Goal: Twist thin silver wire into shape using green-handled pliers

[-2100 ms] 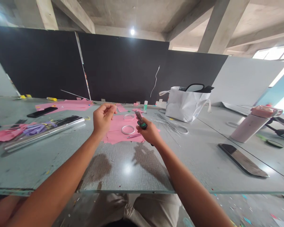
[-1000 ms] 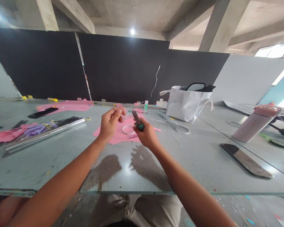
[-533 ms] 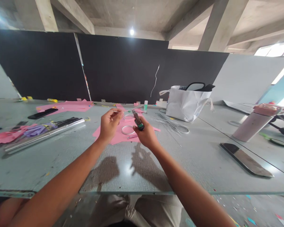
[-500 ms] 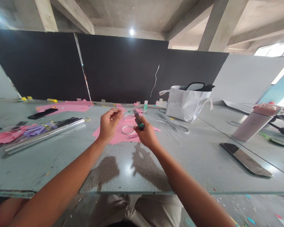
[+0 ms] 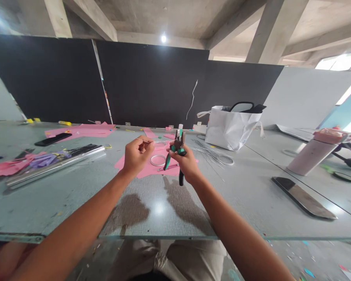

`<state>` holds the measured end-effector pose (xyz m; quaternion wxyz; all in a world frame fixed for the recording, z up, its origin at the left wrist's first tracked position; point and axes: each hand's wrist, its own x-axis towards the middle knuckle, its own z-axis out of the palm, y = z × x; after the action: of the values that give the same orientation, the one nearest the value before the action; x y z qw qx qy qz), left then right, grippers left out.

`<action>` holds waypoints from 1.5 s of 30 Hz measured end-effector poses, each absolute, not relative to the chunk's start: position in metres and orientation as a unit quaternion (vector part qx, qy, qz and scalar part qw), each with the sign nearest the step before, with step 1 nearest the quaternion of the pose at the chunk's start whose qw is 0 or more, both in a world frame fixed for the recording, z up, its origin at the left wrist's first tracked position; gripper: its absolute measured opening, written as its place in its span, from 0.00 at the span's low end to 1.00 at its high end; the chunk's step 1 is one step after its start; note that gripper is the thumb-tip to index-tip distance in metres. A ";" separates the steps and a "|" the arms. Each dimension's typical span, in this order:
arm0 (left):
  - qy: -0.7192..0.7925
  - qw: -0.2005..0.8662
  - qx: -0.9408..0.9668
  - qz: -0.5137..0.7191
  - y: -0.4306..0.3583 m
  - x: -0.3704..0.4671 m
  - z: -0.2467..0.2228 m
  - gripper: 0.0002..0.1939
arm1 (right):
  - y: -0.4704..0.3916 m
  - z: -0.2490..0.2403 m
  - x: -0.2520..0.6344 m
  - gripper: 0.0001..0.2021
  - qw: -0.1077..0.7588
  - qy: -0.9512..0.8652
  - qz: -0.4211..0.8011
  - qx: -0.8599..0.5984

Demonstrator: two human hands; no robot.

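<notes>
We pinched wire [image 5: 164, 141] in left hand [image 5: 137, 155], held spread pliers [image 5: 179, 144] in half-curled right hand [image 5: 188, 162]; loosening grip, we judged, could let pliers twist.

Left hand [image 5: 138, 154] holding wire [image 5: 165, 141], right hand [image 5: 188, 161] pliers [image 5: 179, 144]

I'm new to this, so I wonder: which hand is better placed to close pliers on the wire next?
Probably the right hand: it holds the open pliers near the wire, which the left hand pinches.

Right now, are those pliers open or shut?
The pliers are open: handles spread apart in the right hand, jaws parted at top.
</notes>
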<state>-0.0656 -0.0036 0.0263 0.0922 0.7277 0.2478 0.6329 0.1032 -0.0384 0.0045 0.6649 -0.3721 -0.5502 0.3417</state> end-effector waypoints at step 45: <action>0.239 0.337 0.668 0.619 0.002 -0.055 0.020 0.17 | -0.049 -0.005 0.086 0.14 0.500 -0.676 0.196 -0.505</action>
<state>-0.0551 0.0025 0.0203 0.3366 0.6684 0.2385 0.6189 0.0856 -0.0486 -0.0052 0.4999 -0.5048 -0.6759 0.1958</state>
